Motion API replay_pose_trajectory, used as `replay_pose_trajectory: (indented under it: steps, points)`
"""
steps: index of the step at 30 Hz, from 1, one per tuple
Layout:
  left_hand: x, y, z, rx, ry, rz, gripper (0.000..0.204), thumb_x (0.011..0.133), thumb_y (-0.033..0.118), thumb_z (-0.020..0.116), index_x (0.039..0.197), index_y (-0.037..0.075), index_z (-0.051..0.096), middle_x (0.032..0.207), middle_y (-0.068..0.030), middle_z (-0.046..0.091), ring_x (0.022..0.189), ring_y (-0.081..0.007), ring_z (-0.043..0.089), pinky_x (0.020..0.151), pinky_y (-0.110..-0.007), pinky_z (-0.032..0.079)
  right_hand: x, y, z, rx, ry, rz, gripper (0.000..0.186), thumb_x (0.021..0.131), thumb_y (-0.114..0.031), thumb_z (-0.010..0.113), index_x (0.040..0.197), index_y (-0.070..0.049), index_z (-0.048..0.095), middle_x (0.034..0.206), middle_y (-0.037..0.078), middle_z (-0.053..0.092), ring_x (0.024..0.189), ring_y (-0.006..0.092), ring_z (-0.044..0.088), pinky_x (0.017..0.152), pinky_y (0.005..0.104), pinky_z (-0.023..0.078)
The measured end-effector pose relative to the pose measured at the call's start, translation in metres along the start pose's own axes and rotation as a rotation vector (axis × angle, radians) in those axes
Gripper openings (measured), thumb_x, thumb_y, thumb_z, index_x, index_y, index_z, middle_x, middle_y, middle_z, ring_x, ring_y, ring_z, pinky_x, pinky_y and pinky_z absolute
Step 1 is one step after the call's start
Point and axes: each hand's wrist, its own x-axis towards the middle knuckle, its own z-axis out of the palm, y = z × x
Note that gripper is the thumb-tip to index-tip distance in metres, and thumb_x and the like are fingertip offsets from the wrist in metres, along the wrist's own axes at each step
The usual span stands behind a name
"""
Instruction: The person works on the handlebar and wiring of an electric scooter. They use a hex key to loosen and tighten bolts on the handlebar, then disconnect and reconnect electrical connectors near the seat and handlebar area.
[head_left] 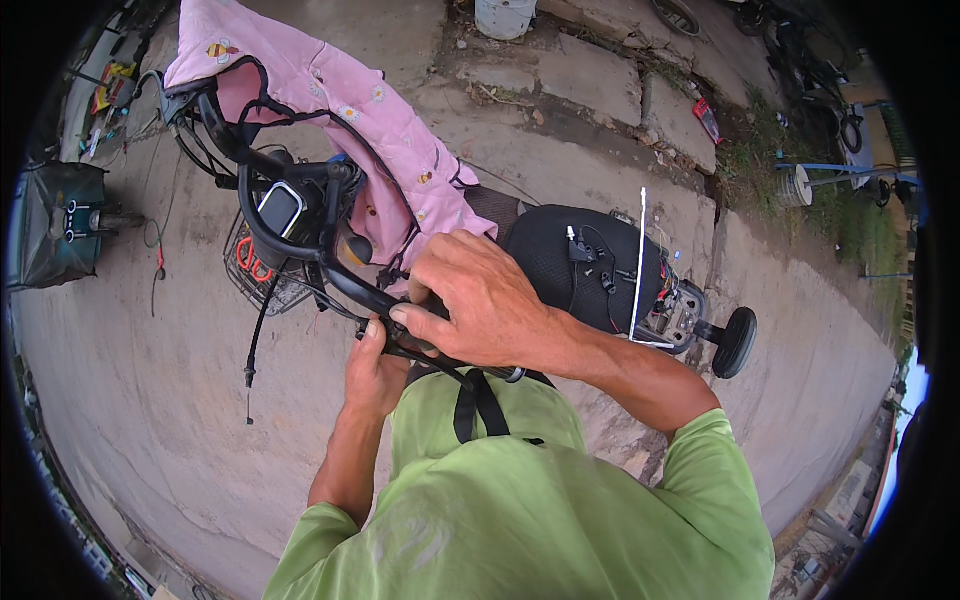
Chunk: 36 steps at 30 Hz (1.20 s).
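Observation:
A black handlebar of an electric bike or scooter runs toward me, with a small display at its middle. My left hand grips the bar's near end from below, its thumb pressed up against it and the other fingers largely hidden. Over the same part curls my right hand, thumb and fingers bent together at the bar; whatever lies between them is covered. A pink quilted cover with bee and daisy prints hangs from the handlebar beyond my hands.
To the right lies the black seat with loose wires and connectors on it, beside a white strip. A wire basket and a dangling black cable are at left. A covered vehicle stands far left; a white bucket is at the back.

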Motion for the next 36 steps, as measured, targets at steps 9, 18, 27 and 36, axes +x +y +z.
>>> replay_pose_trajectory:
  steps: [9,18,27,36]
  points:
    - [-0.001,0.005,0.004,0.042,-0.074,-0.002,0.069,0.105,0.052,0.048,0.152,0.003,0.039,0.153,-0.0084,0.047,0.14,-0.0233,0.046,0.117,-0.045,0.036,0.0,0.008,0.006,0.217,-0.054,-0.016,0.024,0.084,-0.019,0.072,0.097,0.0,0.066,0.097,0.015,0.057,0.097,0.0357,0.058,0.087,0.0457,0.047]
    - [0.0,0.001,0.005,0.018,0.017,-0.009,0.051,0.105,0.051,0.051,0.128,0.006,0.056,0.11,-0.0087,0.069,0.095,-0.0223,0.068,0.086,-0.04,0.055,0.008,0.004,-0.004,0.142,-0.11,-0.035,0.024,0.084,-0.02,0.075,0.088,0.001,0.065,0.092,0.018,0.056,0.094,0.0367,0.059,0.084,0.0466,0.047]
    - [-0.002,0.005,0.011,0.037,0.047,-0.002,0.053,0.102,0.052,0.054,0.126,0.006,0.056,0.107,-0.0069,0.069,0.093,-0.0197,0.067,0.082,-0.037,0.054,0.013,0.002,-0.011,0.119,-0.175,-0.016,0.02,0.083,-0.015,0.074,0.094,0.001,0.066,0.094,0.015,0.058,0.096,0.0345,0.06,0.084,0.0452,0.048]
    - [0.0,0.004,0.007,0.036,0.014,-0.004,0.054,0.102,0.052,0.055,0.129,0.005,0.055,0.107,-0.0069,0.068,0.094,-0.0193,0.066,0.083,-0.037,0.054,0.013,0.009,-0.003,0.277,-0.144,-0.048,0.022,0.082,-0.017,0.075,0.093,0.0,0.066,0.092,0.015,0.058,0.094,0.0347,0.06,0.084,0.0442,0.049]
